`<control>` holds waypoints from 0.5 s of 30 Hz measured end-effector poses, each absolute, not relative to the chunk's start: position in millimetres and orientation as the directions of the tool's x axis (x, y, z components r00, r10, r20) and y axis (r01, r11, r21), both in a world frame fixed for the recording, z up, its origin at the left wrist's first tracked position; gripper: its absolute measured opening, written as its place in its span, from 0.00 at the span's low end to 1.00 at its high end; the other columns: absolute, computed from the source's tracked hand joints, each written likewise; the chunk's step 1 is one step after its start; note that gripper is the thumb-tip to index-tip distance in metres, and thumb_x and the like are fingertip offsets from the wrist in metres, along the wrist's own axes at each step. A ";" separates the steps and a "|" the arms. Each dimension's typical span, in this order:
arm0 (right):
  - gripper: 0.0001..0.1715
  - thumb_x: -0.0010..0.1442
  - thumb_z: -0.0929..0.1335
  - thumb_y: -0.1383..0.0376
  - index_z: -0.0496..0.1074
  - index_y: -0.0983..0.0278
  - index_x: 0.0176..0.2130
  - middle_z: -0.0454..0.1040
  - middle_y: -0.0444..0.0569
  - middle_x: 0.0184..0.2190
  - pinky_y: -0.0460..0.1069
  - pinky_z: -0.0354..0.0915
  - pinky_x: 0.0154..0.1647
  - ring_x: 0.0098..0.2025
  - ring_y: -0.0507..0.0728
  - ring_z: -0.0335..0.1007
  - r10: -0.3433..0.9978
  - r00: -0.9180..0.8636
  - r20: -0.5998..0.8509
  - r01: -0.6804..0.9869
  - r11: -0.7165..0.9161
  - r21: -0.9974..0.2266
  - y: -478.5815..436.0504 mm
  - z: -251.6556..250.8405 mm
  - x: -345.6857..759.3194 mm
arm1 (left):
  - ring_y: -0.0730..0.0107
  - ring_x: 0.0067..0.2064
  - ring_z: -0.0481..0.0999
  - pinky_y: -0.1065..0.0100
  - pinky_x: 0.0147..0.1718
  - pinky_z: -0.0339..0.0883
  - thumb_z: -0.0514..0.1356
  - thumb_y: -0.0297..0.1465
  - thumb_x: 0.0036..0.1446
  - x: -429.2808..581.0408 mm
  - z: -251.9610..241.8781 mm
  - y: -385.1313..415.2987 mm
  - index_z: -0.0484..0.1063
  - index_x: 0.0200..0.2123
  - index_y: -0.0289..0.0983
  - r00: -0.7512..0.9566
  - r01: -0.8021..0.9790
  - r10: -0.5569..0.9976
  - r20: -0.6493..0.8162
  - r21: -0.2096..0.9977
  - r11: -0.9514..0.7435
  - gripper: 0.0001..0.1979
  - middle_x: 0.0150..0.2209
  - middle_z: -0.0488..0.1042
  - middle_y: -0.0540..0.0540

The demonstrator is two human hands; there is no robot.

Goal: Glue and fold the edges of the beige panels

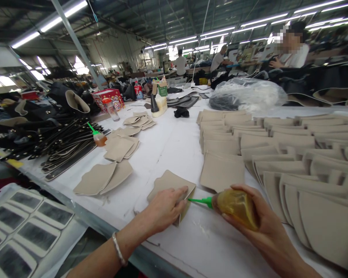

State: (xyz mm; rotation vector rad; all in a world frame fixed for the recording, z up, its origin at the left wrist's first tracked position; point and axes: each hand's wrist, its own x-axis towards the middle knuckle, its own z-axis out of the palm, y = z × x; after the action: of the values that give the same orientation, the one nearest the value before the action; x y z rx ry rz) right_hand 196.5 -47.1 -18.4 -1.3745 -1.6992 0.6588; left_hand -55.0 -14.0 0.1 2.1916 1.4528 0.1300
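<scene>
My right hand (258, 216) is wrapped round a squeeze bottle (237, 206) of amber liquid that looks like glue. The bottle lies tilted on its side, its green nozzle (201, 200) pointing left at the edge of a beige leather-like piece (169, 183). On that piece rests my left hand (166, 206), fingers stretched out and pressing it to the white table. The nozzle tip is close to my left fingertips and the piece's right edge; whether it touches cannot be told. A silvery bracelet circles my left wrist.
Rows of overlapping beige pieces (278, 166) cover the right side. Small beige stacks (121, 148), a second green-tipped bottle (99, 138) and black straps (66, 150) lie left. A plastic-wrapped bundle (246, 94) sits farther back. Panels with dark rectangles (24, 227) lie lower left. Several people work beyond.
</scene>
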 end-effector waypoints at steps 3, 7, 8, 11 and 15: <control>0.25 0.57 0.70 0.54 0.61 0.55 0.51 0.68 0.47 0.46 0.51 0.66 0.45 0.44 0.60 0.68 0.920 -0.050 0.389 0.573 0.346 -0.743 -38.9 -17.8 199.6 | 0.57 0.48 0.73 0.63 0.47 0.64 0.46 0.33 0.63 -54.5 -0.1 -13.0 0.62 0.60 0.41 0.432 0.837 0.882 -0.188 0.447 -0.315 0.23 0.48 0.74 0.43; 0.26 0.57 0.70 0.56 0.60 0.55 0.52 0.67 0.49 0.47 0.52 0.65 0.46 0.45 0.61 0.68 0.895 -0.065 0.441 0.595 0.390 -0.703 -38.1 -19.2 199.1 | 0.58 0.46 0.74 0.63 0.44 0.65 0.46 0.33 0.63 -54.2 -1.0 -11.9 0.63 0.59 0.41 0.431 0.837 0.883 -0.187 0.447 -0.314 0.22 0.46 0.75 0.43; 0.26 0.57 0.70 0.55 0.60 0.55 0.52 0.67 0.48 0.47 0.52 0.65 0.46 0.45 0.61 0.68 0.901 -0.069 0.427 0.587 0.383 -0.713 -39.5 -19.5 198.8 | 0.58 0.46 0.74 0.63 0.44 0.65 0.46 0.33 0.63 -54.2 -1.1 -11.7 0.63 0.59 0.41 0.431 0.836 0.883 -0.186 0.451 -0.313 0.22 0.46 0.75 0.43; 0.26 0.57 0.70 0.53 0.61 0.55 0.52 0.68 0.47 0.48 0.52 0.65 0.48 0.46 0.61 0.69 0.948 -0.089 0.305 0.527 0.305 -0.793 -43.4 -18.3 198.2 | 0.58 0.48 0.73 0.63 0.46 0.64 0.47 0.32 0.62 -53.7 -0.4 -11.1 0.63 0.59 0.41 0.433 0.829 0.883 -0.180 0.464 -0.312 0.22 0.48 0.74 0.43; 0.31 0.53 0.72 0.51 0.61 0.57 0.52 0.72 0.47 0.41 0.52 0.69 0.42 0.40 0.61 0.72 0.992 -0.016 0.124 0.359 0.122 -0.925 -42.0 -14.3 200.5 | 0.58 0.49 0.73 0.63 0.47 0.64 0.47 0.32 0.62 -53.3 2.8 -10.2 0.64 0.59 0.41 0.423 0.821 0.888 -0.180 0.492 -0.291 0.23 0.49 0.74 0.44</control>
State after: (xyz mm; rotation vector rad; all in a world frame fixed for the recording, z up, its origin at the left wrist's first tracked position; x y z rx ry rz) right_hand 200.5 -42.0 -14.3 -1.3763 -1.5243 0.9130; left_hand -53.3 -10.2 2.8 2.1647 1.4413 0.1724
